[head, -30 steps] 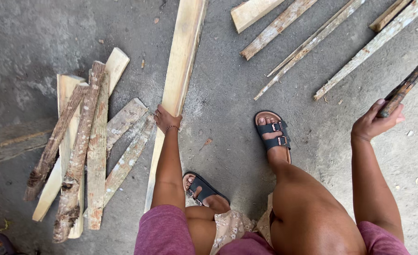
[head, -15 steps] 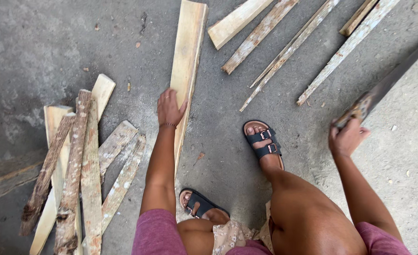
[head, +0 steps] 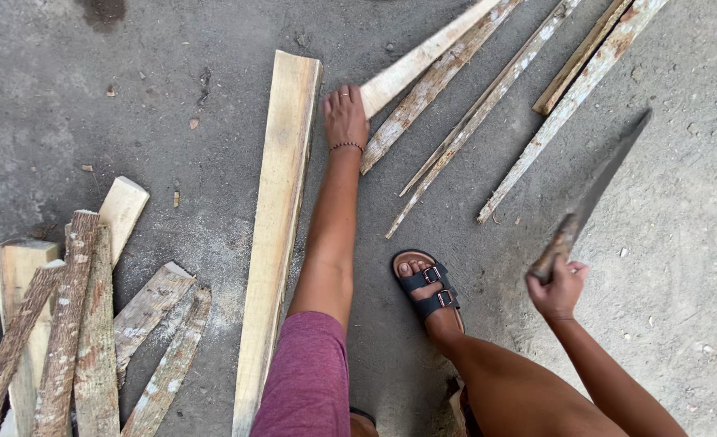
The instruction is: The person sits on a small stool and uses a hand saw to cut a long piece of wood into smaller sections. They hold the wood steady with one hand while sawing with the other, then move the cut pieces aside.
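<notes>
Grey, gritty concrete floor fills the view, dusted with pale sawdust beside the long pale wooden plank (head: pixel 277 235), which lies flat and serves as the landmark for this entry. Left of the plank: a loose pile of short split wood pieces with rough bark (head: pixel 75 324), some overlapping, apparently offcuts already made. Right of the plank's far end: a pale, narrower flat wooden board (head: pixel 423 57), lying at a slant, with several thin weathered wooden slats (head: pixel 488 113) fanned out beyond it, all seemingly uncut. Left hand (head: pixel 345 116): arm stretched straight forward along the plank's right edge, palm down, fingers extended onto the near end of the narrower board; it touches the board but the fingers are flat rather than closed round it, so the board is not yet gripped or lifted. A thin bead bracelet sits at the wrist. Right hand (head: pixel 557 287): well to the right of the plank, held near the bent knee, fist closed tight around the worn handle of a long dark-bladed machete (head: pixel 597 190), whose blade points up and away over the floor, clear of any wood. Black strapped sandal (head: pixel 425 285) on the foot planted between the plank and the right hand. Progress, as judged: a share of the wood lies split in the pile; the plank, board and slats remain whole, and no cut is under way.
</notes>
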